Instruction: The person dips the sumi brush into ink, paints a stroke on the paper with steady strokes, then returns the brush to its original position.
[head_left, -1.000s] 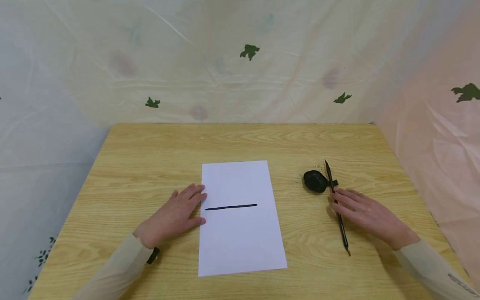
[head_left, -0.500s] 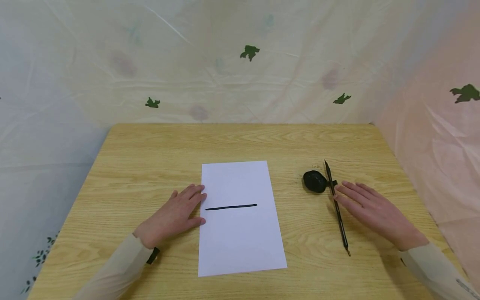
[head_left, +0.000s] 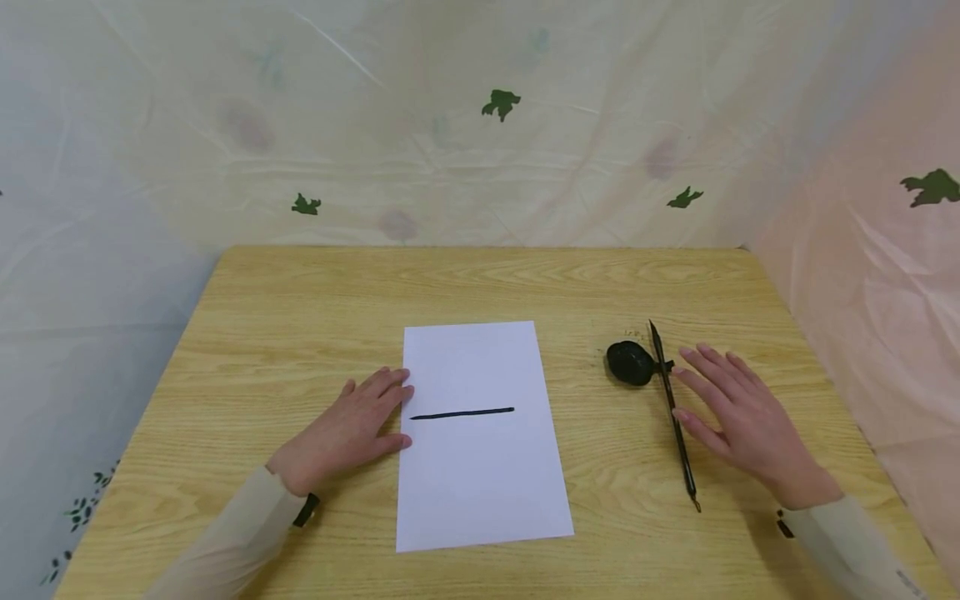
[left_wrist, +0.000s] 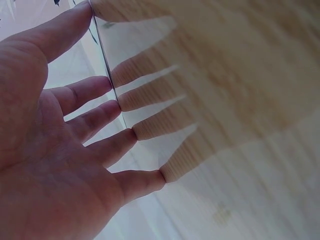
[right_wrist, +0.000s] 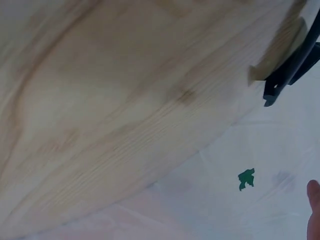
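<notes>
A white sheet of paper (head_left: 480,483) lies on the table, with one dark, nearly level stroke (head_left: 462,413) across its middle. My left hand (head_left: 345,437) rests at the sheet's left edge, fingers spread; in the left wrist view the fingertips of that hand (left_wrist: 60,135) touch down. A black writing brush (head_left: 678,437), tip pointing away, leans across the short handle of a small black ink dish (head_left: 630,363). Just right of the brush is my right hand (head_left: 750,425), fingers extended and holding nothing. Whether its thumb touches the brush, I cannot tell.
The wooden table (head_left: 300,292) runs back to a pale curtain (head_left: 420,150) with green bird shapes. Pinkish cloth (head_left: 885,275) hangs along the right side. Small dark specks mark the wood behind the dish.
My right hand has drawn off the brush to the right, and its fingers and thumb have spread apart. The left hand, paper, brush and dish have stayed put.
</notes>
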